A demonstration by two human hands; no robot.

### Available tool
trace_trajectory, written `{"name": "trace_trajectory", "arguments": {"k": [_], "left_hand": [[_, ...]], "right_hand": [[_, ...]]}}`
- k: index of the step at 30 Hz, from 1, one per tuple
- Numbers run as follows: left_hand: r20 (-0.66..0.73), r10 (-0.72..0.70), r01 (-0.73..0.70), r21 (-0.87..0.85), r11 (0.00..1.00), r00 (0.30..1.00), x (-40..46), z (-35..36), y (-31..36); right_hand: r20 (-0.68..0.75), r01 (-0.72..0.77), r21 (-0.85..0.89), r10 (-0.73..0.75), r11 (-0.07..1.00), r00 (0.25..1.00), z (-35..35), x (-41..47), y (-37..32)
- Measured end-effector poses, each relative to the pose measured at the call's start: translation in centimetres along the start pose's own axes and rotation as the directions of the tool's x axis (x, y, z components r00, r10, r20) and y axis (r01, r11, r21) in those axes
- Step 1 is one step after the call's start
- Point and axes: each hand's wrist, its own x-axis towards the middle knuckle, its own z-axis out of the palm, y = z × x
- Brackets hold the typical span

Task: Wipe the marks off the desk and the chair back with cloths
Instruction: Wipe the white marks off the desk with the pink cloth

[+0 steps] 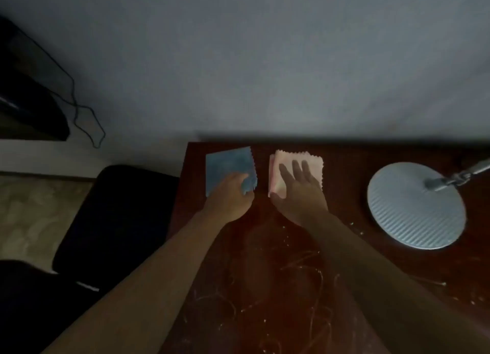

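A dark red-brown desk [344, 168] carries pale scribbled marks and crumbs [305, 268] across its near half. A folded blue cloth [225, 165] lies at the desk's far left corner; my left hand [230, 197] grips its near right corner, fingers curled round the edge. Beside it lies a folded pink cloth [299, 157]. On top of that cloth my right hand [299, 192] lies flat, fingers straight and spread. The black chair back [114, 221] stands left of the desk.
A round ribbed grey lamp base [413, 207] with a metal arm [461, 176] sits on the desk's right side. A grey wall rises behind the desk. A dark object [26, 101] with a dangling cord [79, 109] is at the far left.
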Motion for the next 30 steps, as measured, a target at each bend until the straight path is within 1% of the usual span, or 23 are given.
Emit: {"name": "trace_trajectory", "arguments": {"k": [1,3,4,5,7,8,10,11,13,14,17,19,21,23,24,26,30], "left_hand": [[0.020,-0.024,0.024,0.004,1.000,1.000,0.2,0.3,-0.4],[0.037,-0.068,0.068,0.005,0.998,0.997,0.1,0.9,-1.2],[0.046,-0.082,0.082,-0.002,0.997,0.996,-0.4,1.0,-1.6],[0.053,-0.089,0.089,-0.013,0.996,0.995,-0.8,1.3,-1.9],[0.053,-0.092,0.094,-0.031,0.995,0.994,-1.6,1.4,-2.7],[0.039,-0.092,0.094,-0.042,0.995,0.995,-1.9,1.2,-3.0],[0.009,-0.123,0.123,-0.082,0.989,0.992,-2.5,0.5,-4.1],[-0.010,-0.136,0.134,-0.106,0.985,0.991,-2.9,0.3,-4.7],[-0.049,-0.154,0.145,-0.144,0.979,0.987,-4.0,0.1,-5.7],[-0.060,-0.162,0.150,-0.166,0.975,0.985,-4.8,0.1,-6.5],[-0.047,-0.199,0.181,-0.245,0.952,0.979,-7.6,0.8,-8.8],[-0.044,-0.223,0.205,-0.254,0.945,0.974,-9.6,1.2,-10.7],[-0.062,-0.243,0.221,-0.246,0.944,0.968,-11.4,1.6,-12.5],[-0.082,-0.268,0.242,-0.236,0.941,0.960,-13.2,1.9,-14.5],[-0.094,-0.281,0.255,-0.226,0.940,0.955,-14.0,2.2,-15.4],[-0.099,-0.296,0.271,-0.209,0.940,0.950,-15.8,3.1,-17.4],[-0.041,-0.277,0.261,-0.231,0.937,0.960,-18.9,5.3,-19.9]], "right_hand": [[0.011,0.030,-0.068,-0.030,0.997,0.999,1.1,0.3,0.1],[0.035,0.058,-0.142,-0.054,0.988,0.998,3.2,0.9,0.7],[0.041,0.070,-0.152,-0.065,0.986,0.997,4.2,0.9,1.0],[0.012,0.086,-0.170,-0.085,0.982,0.996,5.0,1.0,1.6],[-0.148,0.137,-0.166,-0.162,0.977,0.976,5.5,1.3,2.5],[-0.244,0.134,-0.125,-0.162,0.983,0.956,5.3,1.5,2.9],[-0.375,0.114,0.033,-0.094,0.993,0.922,4.5,1.2,2.6],[-0.417,0.096,0.117,-0.039,0.988,0.908,3.9,0.6,2.0],[-0.444,0.079,0.239,0.036,0.968,0.895,3.1,-1.4,0.4],[-0.451,0.106,0.263,0.025,0.959,0.892,3.2,-3.0,-0.7],[-0.473,0.237,0.295,-0.075,0.926,0.878,5.7,-8.6,-4.3],[-0.418,0.312,0.299,-0.170,0.902,0.892,8.5,-12.3,-6.8],[-0.258,0.344,0.241,-0.282,0.908,0.924,11.2,-15.0,-8.6],[-0.103,0.378,0.178,-0.365,0.908,0.925,13.7,-17.0,-10.3],[-0.057,0.390,0.150,-0.386,0.908,0.921,14.4,-17.4,-11.0],[-0.024,0.408,0.042,-0.407,0.912,0.913,15.8,-17.2,-12.4],[0.043,0.384,-0.167,-0.383,0.908,0.923,17.3,-14.3,-13.1]]}}
